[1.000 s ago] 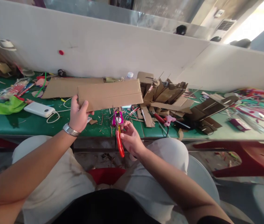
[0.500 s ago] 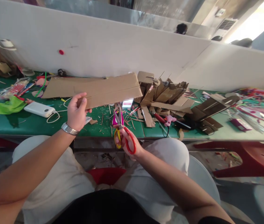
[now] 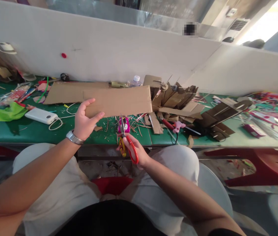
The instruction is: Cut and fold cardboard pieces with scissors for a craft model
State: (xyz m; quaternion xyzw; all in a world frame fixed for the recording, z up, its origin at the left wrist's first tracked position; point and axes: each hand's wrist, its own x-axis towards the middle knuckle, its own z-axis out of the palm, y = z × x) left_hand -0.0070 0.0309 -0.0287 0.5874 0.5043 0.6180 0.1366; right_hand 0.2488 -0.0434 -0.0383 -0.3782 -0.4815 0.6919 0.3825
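My left hand (image 3: 87, 119) grips the left end of a flat rectangular cardboard piece (image 3: 121, 101), thumb on its near face. The piece is held up over the green table (image 3: 104, 137). Behind it lies another cardboard sheet (image 3: 65, 93), partly covered by the held one. Below the cardboard's lower edge, my right hand (image 3: 135, 149) holds scissors (image 3: 129, 144) with one red and one yellow handle loop. Their blades point up and away, slightly apart, and do not touch the cardboard. A small magenta object (image 3: 124, 126) lies on the table just behind the blades.
A white power bank (image 3: 42, 116) with a cable sits at left, near a lime-green cloth (image 3: 8, 111). Cardboard constructions (image 3: 175, 96), a pink-and-red glue gun (image 3: 175, 126) and scraps cover the right. A bottle (image 3: 136, 79) stands behind the cardboard. A white partition (image 3: 104, 49) rises behind.
The held cardboard has moved right and slightly toward me and levelled out, uncovering the bottle and separating visibly from the sheet behind. My right hand with the scissors has shifted slightly left.
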